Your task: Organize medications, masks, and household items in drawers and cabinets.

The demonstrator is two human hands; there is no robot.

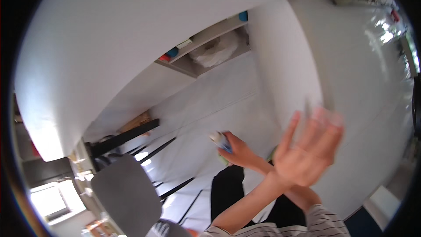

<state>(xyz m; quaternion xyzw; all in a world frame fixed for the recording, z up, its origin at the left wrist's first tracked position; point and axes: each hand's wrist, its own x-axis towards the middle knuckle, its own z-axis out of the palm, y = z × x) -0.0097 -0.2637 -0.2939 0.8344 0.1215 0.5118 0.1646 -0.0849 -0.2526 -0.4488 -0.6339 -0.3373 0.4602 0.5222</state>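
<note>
My forearms cross in front of my body. My right hand (237, 149) has reached over to the left side and grips a small white-and-blue container (222, 141) with a pale, cream-coloured top; its exact kind is blurred. Further right, my left hand (307, 149) is raised with its fingers spread, blurred by motion, and nothing shows in it. It appears in front of the edge of a white panel (292, 56); whether it touches the panel cannot be told. Below the hands show my legs in black trousers (227, 191).
A large white surface (98, 33) fills the upper left. Beyond it, a low shelf unit (184, 67) holds a clear plastic bag (213, 51) and blue and red things. A grey chair (126, 191) with black legs stands at the lower left. Pale floor (204, 105) lies between them.
</note>
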